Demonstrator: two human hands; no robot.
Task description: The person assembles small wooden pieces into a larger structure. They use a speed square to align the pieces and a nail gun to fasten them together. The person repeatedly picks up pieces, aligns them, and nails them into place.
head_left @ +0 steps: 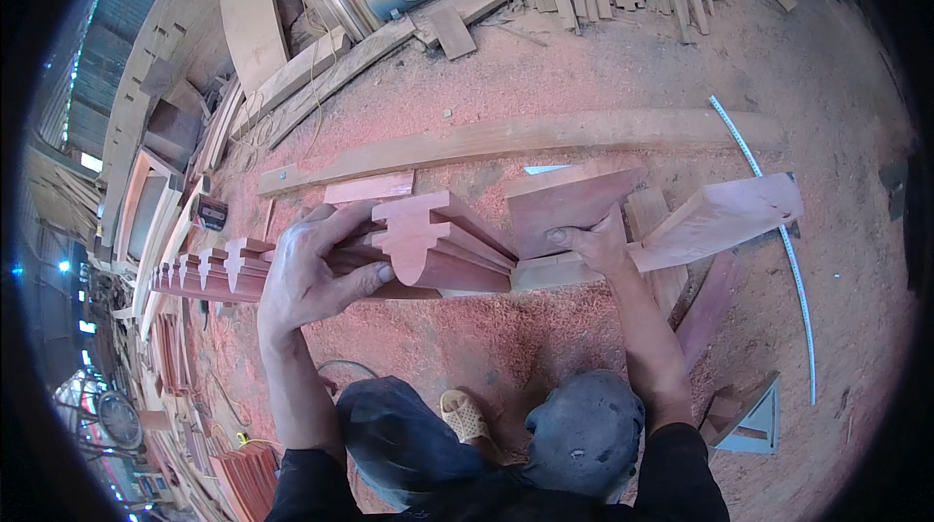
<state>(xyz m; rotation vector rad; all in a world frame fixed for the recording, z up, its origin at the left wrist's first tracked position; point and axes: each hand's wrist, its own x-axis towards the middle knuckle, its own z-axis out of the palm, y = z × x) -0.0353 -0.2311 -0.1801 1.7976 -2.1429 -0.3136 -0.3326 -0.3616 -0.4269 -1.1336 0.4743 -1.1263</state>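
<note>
Two grips are applied: profiled moulding [416, 242] is pinched by the left hand [313, 267]; flat block [572, 209] is clasped by the right hand [603, 240], thumb on its face. Right fingers are mostly hidden.

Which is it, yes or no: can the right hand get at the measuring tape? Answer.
Probably not: the right hand grips a flat board, and a thick plank hides part of the measuring tape.

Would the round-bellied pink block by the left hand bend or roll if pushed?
The pink block probably won't bend, because it looks like thick, solid wood. It might rock on its rounded underside, but its squarish top edges would likely stop it rolling far.
</note>
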